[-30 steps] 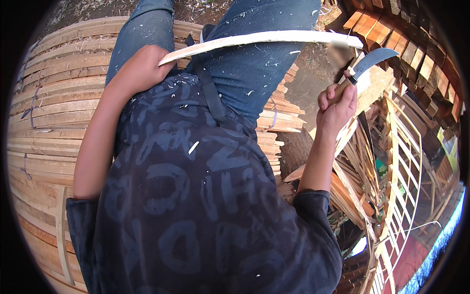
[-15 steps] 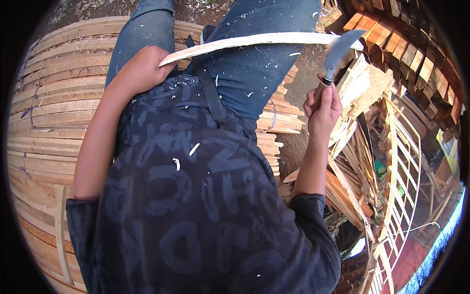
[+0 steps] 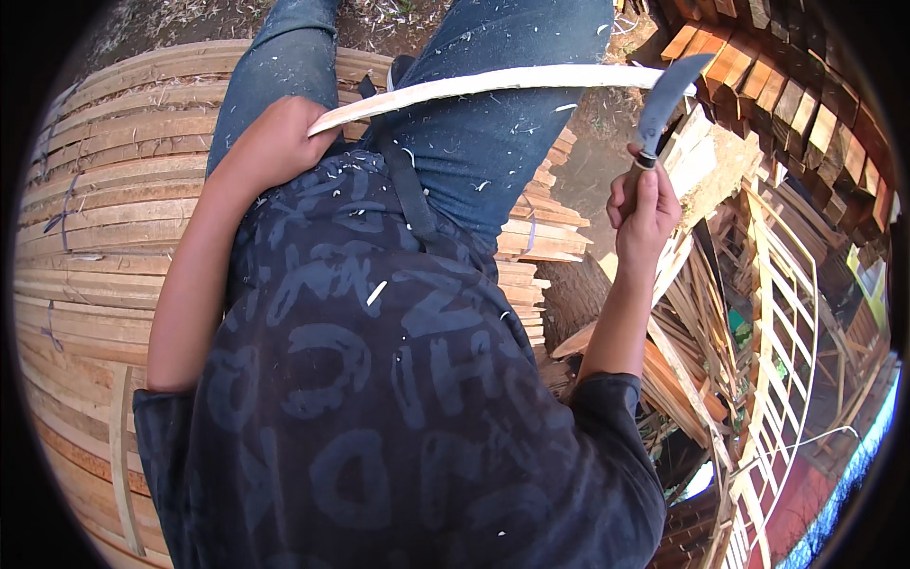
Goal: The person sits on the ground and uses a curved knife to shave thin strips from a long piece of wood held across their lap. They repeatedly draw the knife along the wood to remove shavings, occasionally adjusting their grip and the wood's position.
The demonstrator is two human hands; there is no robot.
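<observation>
Across my thighs lies a long, pale wooden strip (image 3: pixel 493 81), which looks curved in this view. My left hand (image 3: pixel 284 142) is closed around its near end, close to my hip. In my right hand (image 3: pixel 646 207) is the handle of a knife with a broad curved blade (image 3: pixel 668 104). The blade points up and crosses the strip near its far right end; whether it touches the wood I cannot tell. Small white shavings are scattered over my jeans (image 3: pixel 502 133) and dark shirt (image 3: pixel 379 398).
Bundled wooden slats (image 3: pixel 104 199) are stacked on the left, tied with thin cord. More cut timber (image 3: pixel 758 85) is piled at the upper right. Loose offcuts (image 3: pixel 701 322) and a slatted wooden frame (image 3: pixel 773 332) stand to the right. Shavings litter the ground (image 3: pixel 379 24).
My right hand and the knife have moved slightly to the right, toward the strip's far end. One curled shaving is gone from my shirt. My left hand keeps its grip.
</observation>
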